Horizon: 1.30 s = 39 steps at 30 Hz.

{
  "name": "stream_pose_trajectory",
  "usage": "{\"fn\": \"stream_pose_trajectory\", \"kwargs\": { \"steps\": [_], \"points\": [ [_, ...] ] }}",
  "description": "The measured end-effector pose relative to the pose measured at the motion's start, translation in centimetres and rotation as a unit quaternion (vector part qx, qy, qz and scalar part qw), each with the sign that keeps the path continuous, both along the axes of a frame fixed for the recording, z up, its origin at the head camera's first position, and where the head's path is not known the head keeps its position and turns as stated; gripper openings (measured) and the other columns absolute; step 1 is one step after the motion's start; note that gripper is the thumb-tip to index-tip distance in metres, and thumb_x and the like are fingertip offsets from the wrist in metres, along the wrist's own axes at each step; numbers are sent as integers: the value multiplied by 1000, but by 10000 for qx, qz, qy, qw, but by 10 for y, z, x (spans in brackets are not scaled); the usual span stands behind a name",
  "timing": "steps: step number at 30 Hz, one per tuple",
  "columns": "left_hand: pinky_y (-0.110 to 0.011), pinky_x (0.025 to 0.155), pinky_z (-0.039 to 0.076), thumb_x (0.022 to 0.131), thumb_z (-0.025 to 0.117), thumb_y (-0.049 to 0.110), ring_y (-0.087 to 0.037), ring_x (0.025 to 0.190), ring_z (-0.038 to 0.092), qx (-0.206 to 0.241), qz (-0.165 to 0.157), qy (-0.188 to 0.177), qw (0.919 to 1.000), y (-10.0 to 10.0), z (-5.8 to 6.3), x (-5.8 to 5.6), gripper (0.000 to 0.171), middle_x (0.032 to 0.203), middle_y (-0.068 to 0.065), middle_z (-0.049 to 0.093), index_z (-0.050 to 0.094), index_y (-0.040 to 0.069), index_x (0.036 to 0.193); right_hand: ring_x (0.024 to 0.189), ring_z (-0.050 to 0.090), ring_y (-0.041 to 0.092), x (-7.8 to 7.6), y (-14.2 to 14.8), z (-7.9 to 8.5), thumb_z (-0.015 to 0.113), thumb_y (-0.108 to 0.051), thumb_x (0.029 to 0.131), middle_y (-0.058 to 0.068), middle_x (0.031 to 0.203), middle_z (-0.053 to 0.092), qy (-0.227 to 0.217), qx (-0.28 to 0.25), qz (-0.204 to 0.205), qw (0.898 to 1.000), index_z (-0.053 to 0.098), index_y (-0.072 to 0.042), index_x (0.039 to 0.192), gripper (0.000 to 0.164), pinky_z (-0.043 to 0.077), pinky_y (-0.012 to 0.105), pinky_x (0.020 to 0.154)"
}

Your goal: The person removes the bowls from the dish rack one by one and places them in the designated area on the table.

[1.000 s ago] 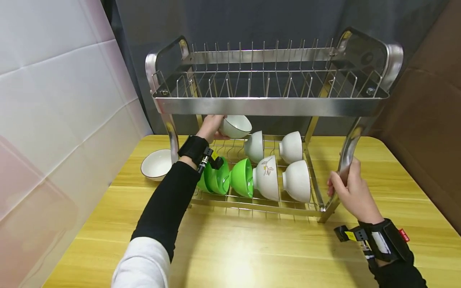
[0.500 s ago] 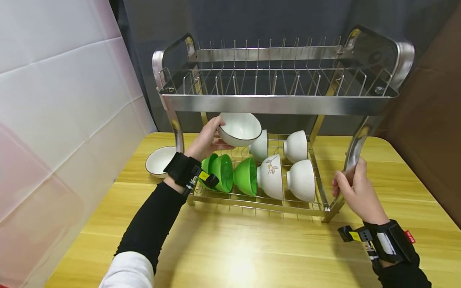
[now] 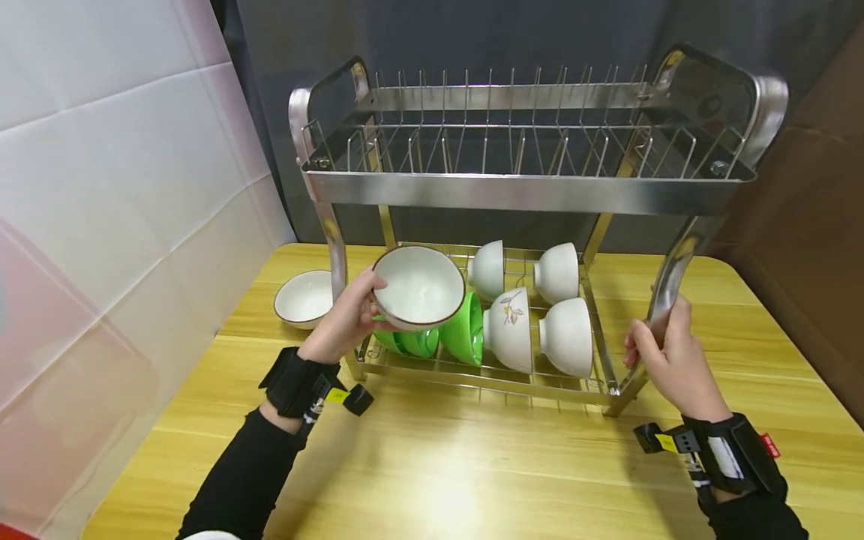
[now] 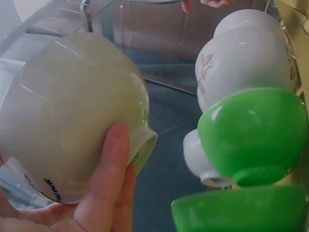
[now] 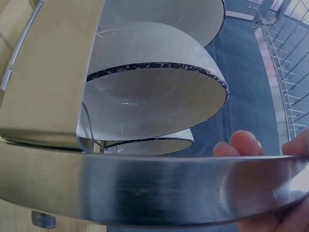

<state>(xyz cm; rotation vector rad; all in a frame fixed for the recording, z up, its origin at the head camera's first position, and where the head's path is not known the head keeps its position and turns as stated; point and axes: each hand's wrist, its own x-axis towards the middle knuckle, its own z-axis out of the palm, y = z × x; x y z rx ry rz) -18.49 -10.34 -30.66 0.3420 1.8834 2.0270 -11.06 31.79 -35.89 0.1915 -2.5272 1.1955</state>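
Observation:
My left hand [image 3: 351, 319] grips a white bowl [image 3: 420, 286] with a dark rim, thumb at the rim and fingers under its outside. The bowl is held in front of the rack's lower tier, its inside facing up toward me. In the left wrist view the fingers [image 4: 107, 174] lie along the bowl's outside [image 4: 72, 111], near its foot. My right hand [image 3: 668, 364] grips the right front leg of the steel dish rack [image 3: 523, 193]. In the right wrist view its fingers [image 5: 240, 143] curl round the leg [image 5: 159, 191].
On the lower tier, green bowls [image 3: 462, 330], a flower-patterned bowl [image 3: 509, 330] and plain white bowls [image 3: 565, 337] stand on their sides. Another white bowl [image 3: 304, 298] sits on the wooden table [image 3: 432, 465] left of the rack. The upper tier has upright wire dividers.
My left hand has drawn the white bowl out of the back of the lower tier, toward me and down, tilting its opening to face me. The right hand keeps its grip on the leg.

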Motion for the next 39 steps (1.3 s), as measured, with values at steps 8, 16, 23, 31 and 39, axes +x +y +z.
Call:
{"fn": "stream_pose_trajectory", "kwargs": {
  "steps": [8,16,23,31,39],
  "points": [
    [-25,84,61,101,33,26,-4,104,68,152,411,-7,9990,-38,1,32,73,142,-11,54,15,8,169,61,60,2,-3,2,1,44,-7,109,-18,79,57,-30,-24,56,10000,21,4,144,43,51,17,58],
    [-26,77,63,104,30,24,-9,101,67,338,1067,84,9937,-92,-17,53,58,127,2,55,24,13,161,60,59,2,-3,3,0,44,-4,109,-20,79,56,63,0,71,10000,20,5,144,44,51,16,58],
    [-27,78,65,108,34,26,-13,105,66,1076,1332,305,9848,-155,-30,56,37,128,2,54,40,26,144,60,59,2,-4,3,0,45,-4,108,-18,79,56,70,49,39,10000,20,5,146,45,51,16,58],
    [-32,81,65,108,32,28,-9,104,69,1016,1902,-286,9761,-176,-26,11,49,134,0,45,30,28,156,59,58,2,-2,4,-1,44,-5,109,-19,78,56,74,86,-31,9999,21,5,145,45,50,17,57],
    [-29,78,65,106,29,29,-7,87,67,586,2424,-1282,9599,-159,-30,-35,59,133,-3,35,18,30,164,59,59,3,-3,1,-2,45,-4,109,-18,78,57,218,48,89,9997,20,6,147,46,49,17,58]
  ]
}}
